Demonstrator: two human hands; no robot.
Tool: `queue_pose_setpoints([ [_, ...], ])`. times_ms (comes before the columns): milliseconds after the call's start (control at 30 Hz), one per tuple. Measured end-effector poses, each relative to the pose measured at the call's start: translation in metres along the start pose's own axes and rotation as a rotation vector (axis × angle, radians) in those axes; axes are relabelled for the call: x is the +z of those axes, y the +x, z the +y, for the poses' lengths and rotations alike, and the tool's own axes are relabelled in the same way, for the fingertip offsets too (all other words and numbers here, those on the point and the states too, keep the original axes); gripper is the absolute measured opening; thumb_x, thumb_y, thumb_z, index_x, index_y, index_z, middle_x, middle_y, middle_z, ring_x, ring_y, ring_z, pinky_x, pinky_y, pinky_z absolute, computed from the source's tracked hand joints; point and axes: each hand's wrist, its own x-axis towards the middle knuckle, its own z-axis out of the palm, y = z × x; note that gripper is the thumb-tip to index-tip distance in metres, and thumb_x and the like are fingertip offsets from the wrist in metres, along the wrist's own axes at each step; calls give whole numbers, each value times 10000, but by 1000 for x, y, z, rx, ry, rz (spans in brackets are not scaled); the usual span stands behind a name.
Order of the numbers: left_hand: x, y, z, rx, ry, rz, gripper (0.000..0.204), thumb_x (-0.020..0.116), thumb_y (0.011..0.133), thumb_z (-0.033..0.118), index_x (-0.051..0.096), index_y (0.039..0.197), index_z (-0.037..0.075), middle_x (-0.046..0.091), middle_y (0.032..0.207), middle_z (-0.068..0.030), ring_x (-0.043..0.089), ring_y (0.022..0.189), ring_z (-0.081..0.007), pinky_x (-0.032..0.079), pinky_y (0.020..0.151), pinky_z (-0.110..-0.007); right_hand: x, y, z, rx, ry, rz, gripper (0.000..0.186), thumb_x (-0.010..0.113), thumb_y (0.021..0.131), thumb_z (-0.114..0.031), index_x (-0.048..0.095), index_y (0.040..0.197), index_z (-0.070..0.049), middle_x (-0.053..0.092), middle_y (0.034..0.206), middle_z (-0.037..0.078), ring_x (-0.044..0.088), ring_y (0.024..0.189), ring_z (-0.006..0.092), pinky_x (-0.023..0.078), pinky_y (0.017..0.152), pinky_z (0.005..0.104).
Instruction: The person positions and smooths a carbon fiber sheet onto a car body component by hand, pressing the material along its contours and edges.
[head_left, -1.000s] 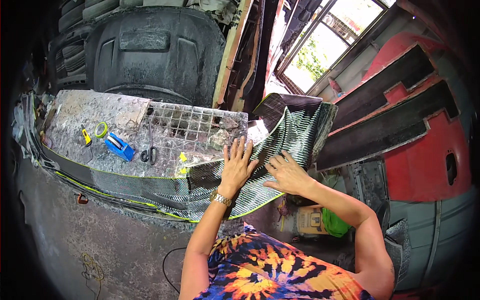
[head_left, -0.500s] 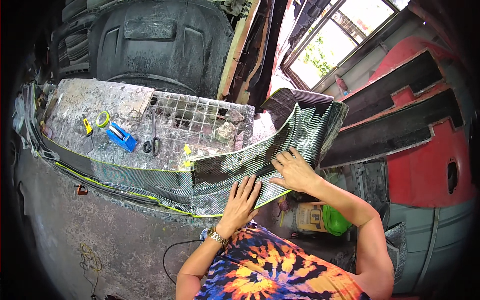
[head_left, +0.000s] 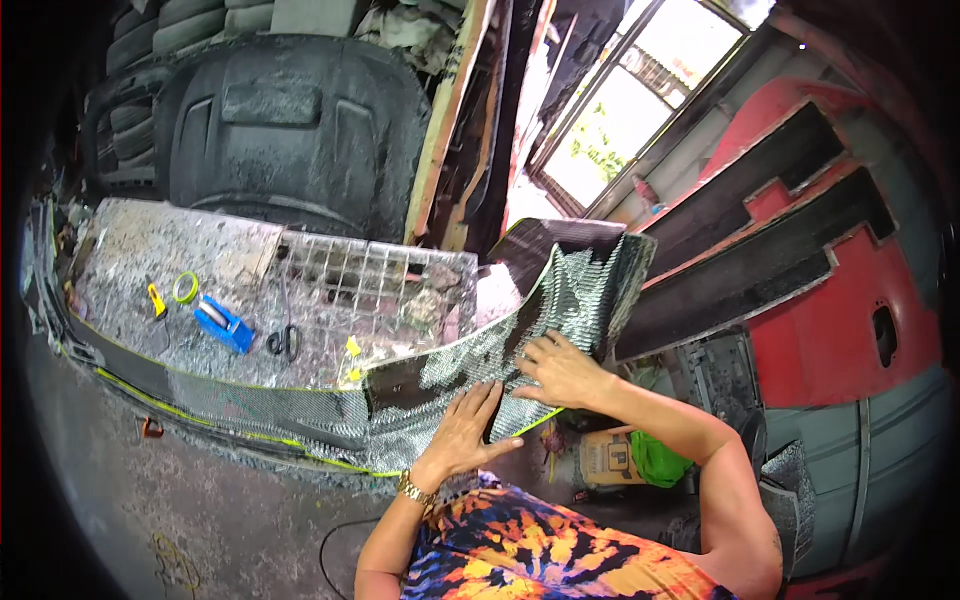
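Workshop floor [head_left: 240,510] lies below a dusty bench [head_left: 180,240], with carbon-fibre cloth [head_left: 450,372] curving along its near side, where the left hand [head_left: 462,437] and right hand [head_left: 565,372], both unclenched and empty, should probably press lightly, evenly, avoiding wrinkles.

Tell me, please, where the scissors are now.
In the head view, the scissors lie on the table, left of the left hand, just right of the blue tape dispenser.
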Motion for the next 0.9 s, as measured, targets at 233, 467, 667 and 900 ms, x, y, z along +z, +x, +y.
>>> queue_pose_setpoints([
  [233,4,46,4,123,55,-113,787,385,1023,541,239,1550,-25,273,1602,-226,196,1511,-357,118,1239,-451,-77,29,22,43,41,14,421,654,892,-391,653,1122,-39,638,1044,146,629,1007,335,495,883,448],
  [467,15,92,10,189,92,-28,855,353,1010,601,242,1534,-65,244,1616,-213,168,1521,-331,111,1245,-437,-90,108,112,382,-299,147,554,673,864,-465,635,1188,-18,639,1180,159,624,1091,330,486,936,491],
  [667,20,126,21,207,82,84,878,372,1000,611,230,1535,-70,217,1617,-237,138,1525,-353,97,1244,-450,-85,163,144,687,-276,-336,506,677,846,-375,669,1209,-22,656,1265,177,643,1160,326,512,940,542],
  [900,38,147,16,181,144,153,829,386,1013,541,215,1534,-81,203,1621,-237,130,1529,-340,93,1247,-450,-80,156,194,684,-250,-113,280,619,845,-213,749,988,-11,734,1026,190,720,977,328,571,845,435],
])
